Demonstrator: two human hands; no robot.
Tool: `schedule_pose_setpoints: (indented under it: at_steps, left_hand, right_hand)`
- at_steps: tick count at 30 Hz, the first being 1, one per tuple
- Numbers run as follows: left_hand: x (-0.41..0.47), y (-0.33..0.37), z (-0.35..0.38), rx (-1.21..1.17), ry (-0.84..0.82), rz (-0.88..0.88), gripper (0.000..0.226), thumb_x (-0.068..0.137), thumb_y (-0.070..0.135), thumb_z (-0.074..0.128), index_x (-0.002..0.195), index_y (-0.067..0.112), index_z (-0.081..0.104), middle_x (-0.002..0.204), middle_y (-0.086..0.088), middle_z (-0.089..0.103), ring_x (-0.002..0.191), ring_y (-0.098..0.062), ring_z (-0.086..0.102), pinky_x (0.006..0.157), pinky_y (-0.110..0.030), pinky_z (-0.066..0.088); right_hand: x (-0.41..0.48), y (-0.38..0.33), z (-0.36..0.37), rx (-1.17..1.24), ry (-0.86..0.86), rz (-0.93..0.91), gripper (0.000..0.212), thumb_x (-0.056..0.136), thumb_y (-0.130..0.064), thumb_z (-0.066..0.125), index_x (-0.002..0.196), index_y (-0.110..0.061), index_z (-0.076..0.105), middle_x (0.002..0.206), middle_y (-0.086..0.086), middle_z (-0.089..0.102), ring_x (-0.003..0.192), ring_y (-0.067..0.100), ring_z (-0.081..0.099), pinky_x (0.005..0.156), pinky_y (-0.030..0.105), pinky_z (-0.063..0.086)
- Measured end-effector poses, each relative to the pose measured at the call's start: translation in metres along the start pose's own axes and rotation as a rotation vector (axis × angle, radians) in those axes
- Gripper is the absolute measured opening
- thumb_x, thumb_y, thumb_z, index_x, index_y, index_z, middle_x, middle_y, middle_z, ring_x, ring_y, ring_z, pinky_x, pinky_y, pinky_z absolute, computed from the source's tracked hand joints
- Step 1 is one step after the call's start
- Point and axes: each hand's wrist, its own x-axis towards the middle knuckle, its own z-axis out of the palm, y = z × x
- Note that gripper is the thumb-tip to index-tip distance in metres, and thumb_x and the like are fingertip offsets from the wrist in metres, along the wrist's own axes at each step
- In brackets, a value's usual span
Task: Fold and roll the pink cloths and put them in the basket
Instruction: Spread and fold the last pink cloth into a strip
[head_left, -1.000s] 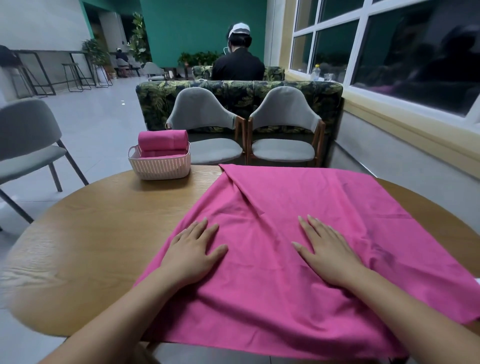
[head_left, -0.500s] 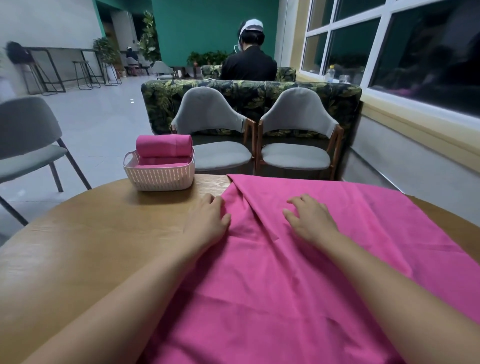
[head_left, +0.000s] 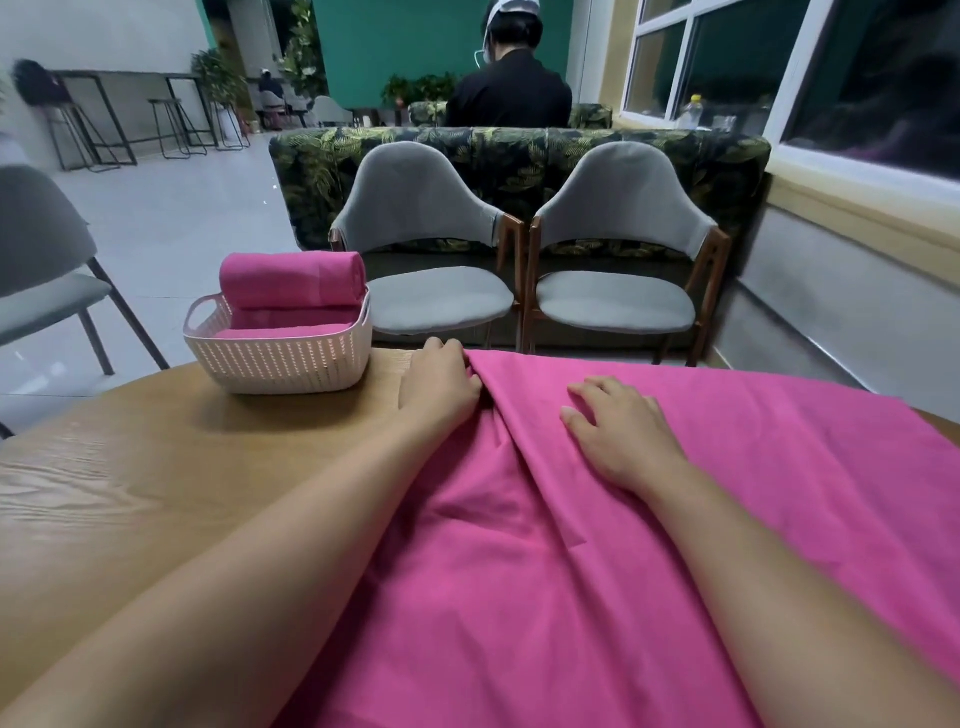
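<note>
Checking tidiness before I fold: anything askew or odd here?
Nothing spilled or damaged. The pink cloth has a raised crease running from its far-left corner, and the top rolled cloth perches above the basket rim.

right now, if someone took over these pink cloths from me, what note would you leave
Left hand: fingers curled at the spread pink cloth's far corner; grip unclear.
Right hand: rests on that cloth, holding nothing.
White basket: on the wooden table, left of the cloth, holding rolled pink cloths, one on top.
Done: those rolls. Left: fold, roll and basket the spread cloth.
</note>
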Motion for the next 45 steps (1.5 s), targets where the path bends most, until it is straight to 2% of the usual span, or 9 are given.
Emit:
schedule_pose_setpoints:
  at_steps: [6, 10, 14, 18, 22, 26, 29, 37, 45]
  left_hand:
    - [0.026, 0.000, -0.007, -0.072, 0.038, -0.047, 0.012, 0.080, 0.021, 0.066, 0.083, 0.019, 0.077, 0.092, -0.003, 0.078, 0.096, -0.028, 0.071, 0.076, -0.033, 0.052]
    - [0.032, -0.020, -0.034, 0.156, 0.204, -0.052, 0.012, 0.089, 0.015, 0.060, 0.096, 0.013, 0.069, 0.100, -0.016, 0.073, 0.097, -0.041, 0.069, 0.074, -0.042, 0.051]
    - [0.026, -0.025, -0.033, 0.346, 0.190, 0.046, 0.020, 0.090, 0.004, 0.053, 0.107, 0.011, 0.059, 0.112, -0.016, 0.064, 0.101, -0.041, 0.066, 0.075, -0.047, 0.052]
    - [0.021, -0.024, -0.018, 0.282, 0.149, -0.029, 0.028, 0.095, 0.024, 0.056, 0.120, 0.012, 0.054, 0.124, -0.015, 0.057, 0.115, -0.038, 0.057, 0.088, -0.048, 0.047]
    - [0.012, -0.022, -0.006, 0.325, 0.172, -0.021, 0.032, 0.096, 0.038, 0.054, 0.118, 0.015, 0.060, 0.123, -0.011, 0.060, 0.116, -0.035, 0.056, 0.093, -0.049, 0.043]
    - [0.012, -0.014, -0.003, 0.398, 0.232, 0.138, 0.021, 0.093, 0.036, 0.058, 0.106, 0.021, 0.065, 0.113, -0.004, 0.063, 0.110, -0.030, 0.057, 0.086, -0.046, 0.041]
    - [0.016, -0.011, 0.002, 0.400, 0.173, 0.164, 0.027, 0.097, 0.039, 0.051, 0.105, 0.025, 0.073, 0.111, 0.002, 0.070, 0.109, -0.026, 0.060, 0.087, -0.044, 0.040]
    - [0.033, -0.002, 0.016, 0.334, -0.020, 0.088, 0.046, 0.100, 0.042, 0.034, 0.126, 0.037, 0.072, 0.129, 0.003, 0.071, 0.120, -0.028, 0.062, 0.095, -0.049, 0.039]
    - [0.044, -0.002, 0.020, 0.253, 0.041, -0.054, 0.036, 0.098, 0.048, 0.046, 0.108, 0.026, 0.074, 0.114, -0.004, 0.074, 0.116, -0.032, 0.062, 0.098, -0.048, 0.039]
  right_hand:
    - [0.001, 0.004, -0.002, 0.022, 0.020, 0.018, 0.049, 0.106, -0.047, 0.045, 0.149, -0.026, 0.054, 0.158, -0.001, 0.050, 0.146, 0.023, 0.042, 0.120, 0.045, 0.030]
    - [0.002, 0.004, -0.001, 0.019, 0.039, 0.041, 0.047, 0.107, -0.045, 0.045, 0.147, -0.023, 0.057, 0.156, 0.001, 0.052, 0.143, 0.024, 0.045, 0.119, 0.045, 0.032]
    - [0.002, 0.003, 0.000, 0.027, 0.047, 0.049, 0.046, 0.106, -0.044, 0.046, 0.144, -0.022, 0.060, 0.153, 0.002, 0.055, 0.140, 0.025, 0.047, 0.117, 0.045, 0.034]
    - [0.001, 0.004, -0.001, 0.033, 0.044, 0.044, 0.046, 0.107, -0.044, 0.046, 0.145, -0.023, 0.059, 0.153, 0.001, 0.055, 0.141, 0.025, 0.048, 0.118, 0.046, 0.034]
    - [0.003, 0.016, -0.004, 0.045, 0.012, 0.040, 0.052, 0.108, -0.050, 0.041, 0.153, -0.028, 0.051, 0.163, -0.002, 0.044, 0.150, 0.021, 0.039, 0.123, 0.045, 0.029]
    - [0.006, 0.040, -0.008, 0.062, -0.002, 0.076, 0.055, 0.108, -0.052, 0.039, 0.157, -0.028, 0.047, 0.168, -0.004, 0.037, 0.154, 0.018, 0.033, 0.127, 0.043, 0.027]
    - [0.007, 0.056, -0.011, 0.092, -0.002, 0.089, 0.055, 0.108, -0.052, 0.040, 0.157, -0.027, 0.048, 0.167, -0.004, 0.038, 0.154, 0.017, 0.033, 0.127, 0.042, 0.026]
    - [0.011, 0.092, -0.019, 0.079, 0.003, 0.122, 0.056, 0.108, -0.053, 0.039, 0.158, -0.027, 0.047, 0.167, -0.006, 0.038, 0.154, 0.016, 0.034, 0.127, 0.042, 0.027]
    - [0.023, 0.130, -0.022, 0.053, 0.020, 0.173, 0.060, 0.108, -0.056, 0.038, 0.156, -0.023, 0.049, 0.166, -0.004, 0.040, 0.153, 0.018, 0.035, 0.127, 0.043, 0.027]
